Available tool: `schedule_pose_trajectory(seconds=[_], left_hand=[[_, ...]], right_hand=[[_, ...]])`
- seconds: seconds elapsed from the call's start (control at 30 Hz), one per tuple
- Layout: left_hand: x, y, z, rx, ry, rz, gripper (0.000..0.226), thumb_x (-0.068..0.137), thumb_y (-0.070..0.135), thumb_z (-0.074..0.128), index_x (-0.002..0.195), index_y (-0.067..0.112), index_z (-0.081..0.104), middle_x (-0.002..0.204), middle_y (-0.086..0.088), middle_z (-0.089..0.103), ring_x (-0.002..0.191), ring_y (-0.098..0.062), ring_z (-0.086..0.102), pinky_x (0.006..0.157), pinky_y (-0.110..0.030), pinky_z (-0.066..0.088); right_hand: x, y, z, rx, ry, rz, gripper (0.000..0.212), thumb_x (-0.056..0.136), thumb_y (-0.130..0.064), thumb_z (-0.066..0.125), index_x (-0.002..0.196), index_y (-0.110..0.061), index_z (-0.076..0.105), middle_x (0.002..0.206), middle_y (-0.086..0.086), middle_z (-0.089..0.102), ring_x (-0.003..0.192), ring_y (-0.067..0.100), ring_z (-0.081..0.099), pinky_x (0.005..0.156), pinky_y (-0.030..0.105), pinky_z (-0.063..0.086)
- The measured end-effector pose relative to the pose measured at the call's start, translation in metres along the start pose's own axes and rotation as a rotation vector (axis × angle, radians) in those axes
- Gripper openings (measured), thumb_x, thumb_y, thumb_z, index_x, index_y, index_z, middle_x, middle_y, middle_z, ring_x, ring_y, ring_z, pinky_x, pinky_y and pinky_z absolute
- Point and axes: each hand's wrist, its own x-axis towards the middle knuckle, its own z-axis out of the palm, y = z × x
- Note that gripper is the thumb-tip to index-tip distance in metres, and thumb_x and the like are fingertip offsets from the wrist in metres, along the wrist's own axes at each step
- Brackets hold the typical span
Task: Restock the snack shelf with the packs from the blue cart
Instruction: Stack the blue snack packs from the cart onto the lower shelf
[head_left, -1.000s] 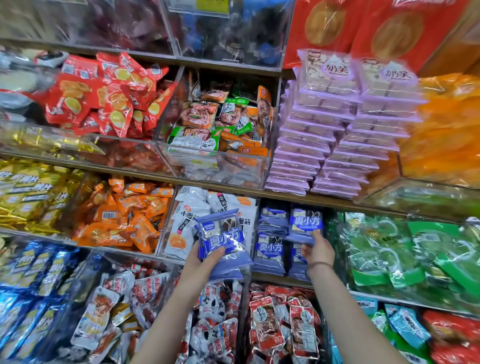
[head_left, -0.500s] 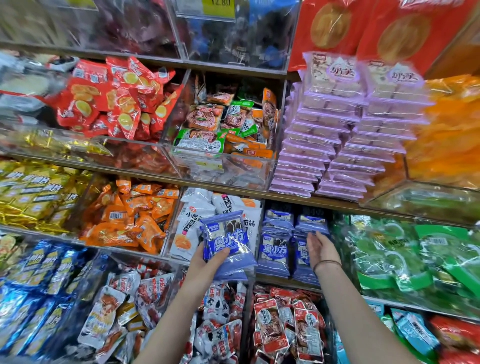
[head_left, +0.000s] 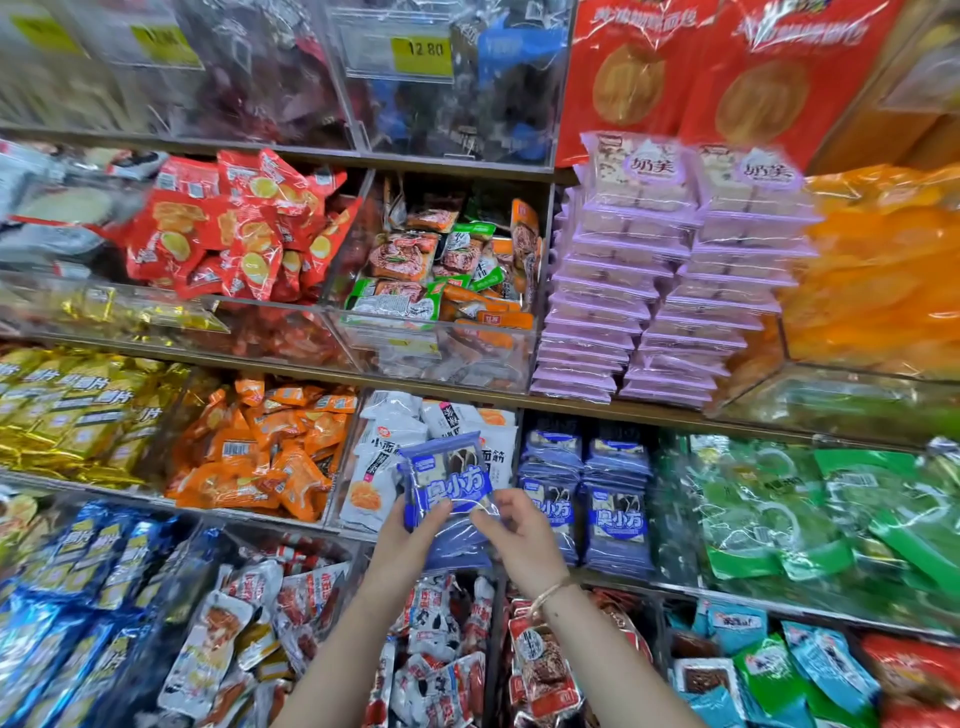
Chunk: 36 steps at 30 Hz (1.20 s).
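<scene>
A yellow price tag (head_left: 423, 50) reading 12.80 hangs on a clear bin front up top. Big red bags (head_left: 691, 78) stand beside it, above what looks like blurred orange packaging (head_left: 878, 270) at the right edge.

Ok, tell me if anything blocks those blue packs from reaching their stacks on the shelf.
Nothing visible does. Both the left hand and right hand hold the blue packs, and the matching blue stacks sit just to the right, with open space in between.
</scene>
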Motion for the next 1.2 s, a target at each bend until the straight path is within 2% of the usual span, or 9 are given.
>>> schedule_pose_trajectory(seconds=[0.1, 0.2, 0.33, 0.43, 0.57, 0.7, 0.97, 1.07, 1.2], left_hand=[[-0.001, -0.001, 0.000, 0.039, 0.045, -0.034, 0.080, 0.069, 0.070, 0.055, 0.137, 0.028, 0.047, 0.126, 0.001, 0.063, 0.115, -0.021, 0.060, 0.100, -0.044, 0.046], [0.000, -0.001, -0.001, 0.034, 0.104, -0.114, 0.078, 0.082, 0.067, 0.050, 0.148, 0.031, 0.031, 0.146, 0.001, 0.045, 0.132, -0.025, 0.043, 0.110, -0.049, 0.034], [0.002, -0.003, 0.000, -0.001, 0.120, -0.133, 0.060, 0.091, 0.054, 0.050, 0.144, 0.031, 0.035, 0.135, 0.007, 0.051, 0.127, -0.022, 0.045, 0.107, -0.047, 0.032], [0.001, -0.001, 0.001, -0.014, 0.105, -0.134, 0.050, 0.093, 0.050, 0.050, 0.139, 0.031, 0.040, 0.123, 0.007, 0.057, 0.113, -0.017, 0.050, 0.101, -0.043, 0.034], [-0.001, 0.001, 0.001, -0.009, 0.095, -0.120, 0.025, 0.094, 0.046, 0.050, 0.118, 0.037, 0.048, 0.098, 0.017, 0.066, 0.093, -0.002, 0.058, 0.090, -0.034, 0.036], [0.000, 0.000, 0.000, -0.004, 0.078, -0.122, 0.029, 0.094, 0.049, 0.049, 0.121, 0.036, 0.047, 0.110, 0.011, 0.065, 0.105, -0.012, 0.057, 0.098, -0.036, 0.037], [0.002, -0.002, 0.002, -0.007, 0.090, -0.097, 0.042, 0.090, 0.050, 0.054, 0.127, 0.029, 0.055, 0.108, 0.008, 0.071, 0.109, -0.016, 0.061, 0.102, -0.044, 0.041], [-0.001, 0.001, 0.004, -0.077, 0.084, -0.087, 0.046, 0.090, 0.050, 0.055, 0.129, 0.028, 0.053, 0.122, 0.001, 0.066, 0.121, -0.023, 0.055, 0.109, -0.050, 0.035], [-0.009, 0.005, 0.013, -0.194, 0.139, -0.119, 0.069, 0.088, 0.053, 0.057, 0.146, 0.027, 0.031, 0.146, -0.001, 0.041, 0.126, -0.022, 0.043, 0.106, -0.048, 0.031]], right_hand=[[-0.001, 0.008, -0.011, 0.174, 0.046, 0.032, 0.018, 0.091, -0.022, 0.059, 0.106, -0.023, 0.049, 0.099, -0.008, 0.053, 0.070, 0.009, 0.061, 0.069, 0.022, 0.054], [-0.002, 0.029, -0.031, 0.361, 0.168, 0.086, 0.015, 0.092, -0.016, 0.057, 0.107, -0.015, 0.056, 0.102, 0.003, 0.058, 0.070, 0.013, 0.060, 0.074, 0.033, 0.054], [-0.003, 0.061, -0.062, 0.637, 0.378, 0.166, 0.021, 0.094, -0.011, 0.052, 0.114, -0.008, 0.051, 0.097, 0.007, 0.054, 0.057, 0.013, 0.057, 0.066, 0.030, 0.052], [0.006, 0.082, -0.072, 0.525, 0.490, 0.236, 0.024, 0.095, -0.014, 0.050, 0.119, -0.010, 0.047, 0.116, 0.008, 0.048, 0.063, 0.018, 0.054, 0.076, 0.033, 0.050], [0.026, 0.091, -0.063, 0.335, 0.470, 0.293, 0.028, 0.098, -0.011, 0.044, 0.125, -0.005, 0.043, 0.096, 0.003, 0.049, 0.060, 0.018, 0.054, 0.084, 0.041, 0.049], [0.036, 0.096, -0.053, -0.098, 0.305, 0.316, 0.035, 0.099, -0.007, 0.037, 0.134, -0.006, 0.041, 0.100, 0.009, 0.053, 0.064, 0.019, 0.052, 0.066, 0.034, 0.047], [0.030, 0.089, -0.067, -0.748, 0.148, 0.209, 0.053, 0.099, -0.031, 0.038, 0.147, -0.011, 0.024, 0.134, 0.010, 0.031, 0.085, 0.021, 0.059, 0.083, 0.031, 0.051], [0.018, 0.068, -0.066, -0.654, 0.221, 0.126, 0.058, 0.097, -0.036, 0.043, 0.146, -0.012, 0.024, 0.140, 0.009, 0.031, 0.104, 0.020, 0.055, 0.086, 0.029, 0.047], [-0.008, 0.029, -0.051, -0.262, 0.053, -0.009, 0.030, 0.095, -0.038, 0.046, 0.123, -0.027, 0.051, 0.108, -0.011, 0.054, 0.100, 0.004, 0.055, 0.081, 0.014, 0.042]])
